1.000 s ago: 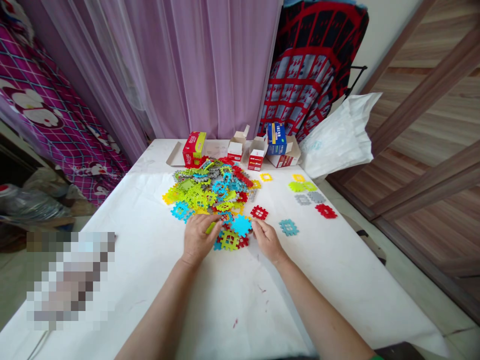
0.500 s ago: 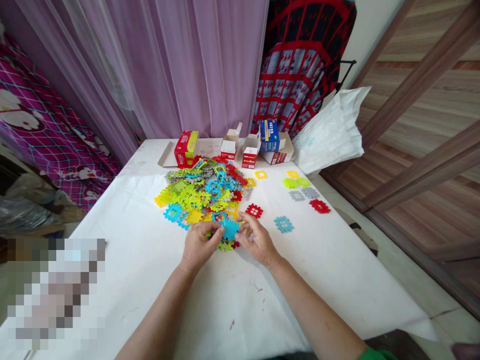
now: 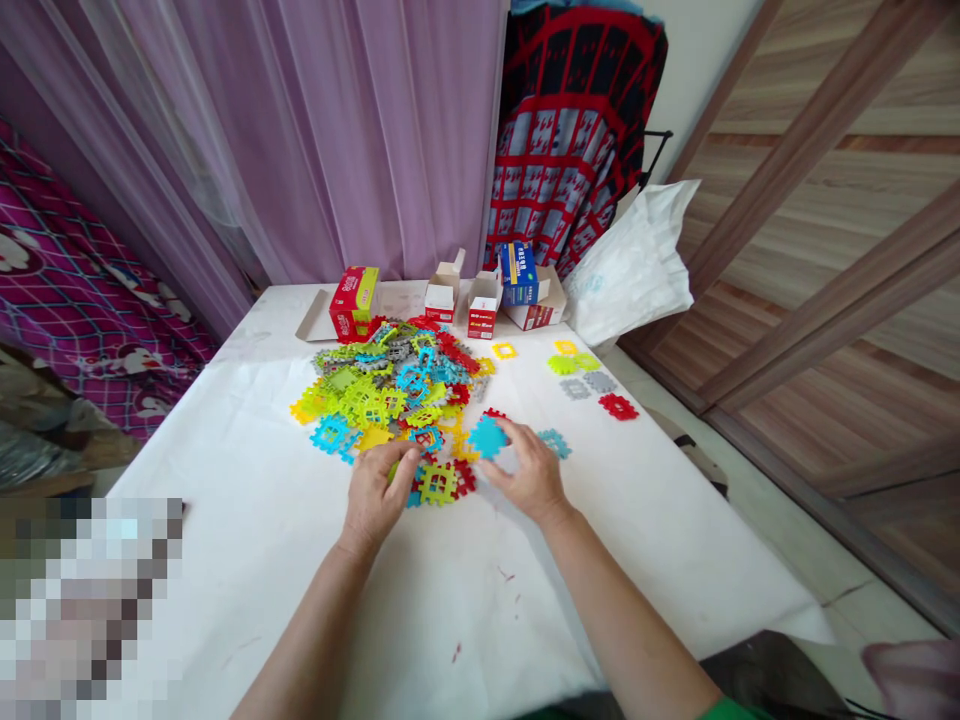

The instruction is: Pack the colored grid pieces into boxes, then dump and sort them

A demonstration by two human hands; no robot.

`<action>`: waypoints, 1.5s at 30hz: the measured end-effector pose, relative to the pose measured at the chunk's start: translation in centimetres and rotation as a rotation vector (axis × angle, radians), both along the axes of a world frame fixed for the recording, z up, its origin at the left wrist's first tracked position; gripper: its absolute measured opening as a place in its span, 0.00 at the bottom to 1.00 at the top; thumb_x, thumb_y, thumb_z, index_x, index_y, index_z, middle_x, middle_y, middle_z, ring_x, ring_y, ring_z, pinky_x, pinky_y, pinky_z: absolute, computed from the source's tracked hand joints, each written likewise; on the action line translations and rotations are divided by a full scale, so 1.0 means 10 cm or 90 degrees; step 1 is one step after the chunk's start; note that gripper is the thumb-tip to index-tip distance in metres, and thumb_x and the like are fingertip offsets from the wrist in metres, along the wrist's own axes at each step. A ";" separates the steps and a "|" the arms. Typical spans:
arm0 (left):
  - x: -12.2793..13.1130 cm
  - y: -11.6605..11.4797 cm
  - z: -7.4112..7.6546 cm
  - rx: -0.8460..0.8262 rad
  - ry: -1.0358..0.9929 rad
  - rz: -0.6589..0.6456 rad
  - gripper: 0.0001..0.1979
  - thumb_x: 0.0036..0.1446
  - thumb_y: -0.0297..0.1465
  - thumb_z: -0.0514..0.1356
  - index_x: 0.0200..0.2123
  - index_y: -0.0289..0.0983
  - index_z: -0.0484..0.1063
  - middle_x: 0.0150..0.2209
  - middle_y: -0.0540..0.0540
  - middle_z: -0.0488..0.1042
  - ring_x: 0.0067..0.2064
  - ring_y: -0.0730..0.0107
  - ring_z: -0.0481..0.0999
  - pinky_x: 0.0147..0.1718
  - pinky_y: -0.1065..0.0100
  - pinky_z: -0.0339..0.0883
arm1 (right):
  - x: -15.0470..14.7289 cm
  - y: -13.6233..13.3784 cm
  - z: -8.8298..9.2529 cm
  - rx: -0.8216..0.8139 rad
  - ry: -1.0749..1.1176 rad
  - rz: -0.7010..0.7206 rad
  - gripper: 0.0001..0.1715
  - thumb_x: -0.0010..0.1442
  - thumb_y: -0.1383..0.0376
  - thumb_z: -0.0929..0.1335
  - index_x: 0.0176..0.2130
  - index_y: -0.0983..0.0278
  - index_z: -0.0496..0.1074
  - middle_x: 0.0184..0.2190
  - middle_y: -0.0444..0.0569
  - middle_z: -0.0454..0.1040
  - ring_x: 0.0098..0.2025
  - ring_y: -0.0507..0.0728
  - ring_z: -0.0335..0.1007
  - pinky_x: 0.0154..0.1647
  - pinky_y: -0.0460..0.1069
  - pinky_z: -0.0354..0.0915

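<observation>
My right hand pinches a solid blue notched-edge building tile between thumb and fingers, just right of the pile. Partly behind that tile is a red tile on the table. My left hand is at the near edge of the heap of colourful interlocking tiles, its fingers curled and thumb close to them. A bit of lime green shows by its fingertips; whether it is gripped is hidden. Close to its thumb lies a lime window-shaped tile. Beyond the right hand's fingers is a teal-blue tile.
Loose tiles lie at the right, among them a red one, a grey one and a yellow one. Along the back stand a red-and-yellow box, small open cartons and a blue box. A white bag sits at the right corner.
The blue tile, between both hands before, is now in my right hand alone and further right. My left hand has come away from it toward the heap's near edge. The view has shifted slightly.
</observation>
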State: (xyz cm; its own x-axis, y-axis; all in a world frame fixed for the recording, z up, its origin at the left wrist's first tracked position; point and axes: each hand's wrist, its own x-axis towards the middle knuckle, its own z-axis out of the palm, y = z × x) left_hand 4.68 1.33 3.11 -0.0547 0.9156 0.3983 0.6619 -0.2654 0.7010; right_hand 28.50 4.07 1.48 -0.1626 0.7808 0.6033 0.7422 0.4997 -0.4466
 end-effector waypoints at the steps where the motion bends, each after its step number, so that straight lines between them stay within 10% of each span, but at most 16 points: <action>1: -0.03 0.01 -0.01 0.013 0.003 0.021 0.21 0.60 0.46 0.50 0.34 0.41 0.79 0.33 0.45 0.81 0.37 0.61 0.78 0.40 0.62 0.68 | 0.18 0.05 -0.03 -0.008 0.022 -0.078 0.29 0.57 0.53 0.68 0.53 0.65 0.69 0.43 0.56 0.75 0.41 0.60 0.73 0.45 0.54 0.70; 6: -0.15 0.06 -0.06 0.036 0.007 0.099 0.22 0.60 0.47 0.50 0.33 0.42 0.79 0.32 0.46 0.81 0.38 0.60 0.78 0.42 0.62 0.67 | 1.15 0.15 -0.21 -0.106 0.015 -0.431 0.29 0.51 0.50 0.69 0.47 0.64 0.73 0.47 0.59 0.72 0.48 0.65 0.68 0.49 0.60 0.66; 9: -0.19 0.08 -0.08 0.049 -0.005 0.129 0.22 0.60 0.47 0.49 0.33 0.42 0.79 0.30 0.46 0.80 0.36 0.60 0.78 0.42 0.62 0.67 | 1.39 0.11 -0.28 -0.183 -0.039 -0.473 0.26 0.51 0.49 0.69 0.46 0.60 0.75 0.48 0.55 0.72 0.50 0.66 0.67 0.50 0.61 0.63; 30: -0.31 0.12 -0.20 0.004 -0.092 0.209 0.21 0.60 0.46 0.50 0.34 0.42 0.79 0.32 0.47 0.81 0.40 0.60 0.79 0.43 0.62 0.68 | 1.24 0.09 -0.26 -0.211 -0.123 -0.452 0.28 0.54 0.49 0.69 0.50 0.61 0.74 0.53 0.57 0.72 0.53 0.68 0.66 0.51 0.63 0.60; 37: -0.30 0.13 -0.19 -0.031 -0.088 0.206 0.22 0.59 0.47 0.50 0.34 0.41 0.79 0.33 0.47 0.81 0.41 0.61 0.79 0.43 0.63 0.68 | 1.07 0.08 -0.32 -0.079 -0.216 -0.268 0.22 0.60 0.54 0.66 0.52 0.55 0.74 0.59 0.54 0.65 0.60 0.67 0.58 0.57 0.62 0.56; 45: -0.30 0.14 -0.21 -0.038 -0.084 0.205 0.23 0.59 0.48 0.49 0.35 0.41 0.79 0.33 0.47 0.81 0.41 0.61 0.78 0.43 0.63 0.69 | 0.94 0.07 -0.28 -0.181 -0.318 -0.197 0.23 0.63 0.53 0.63 0.56 0.52 0.70 0.60 0.52 0.66 0.62 0.66 0.56 0.58 0.64 0.54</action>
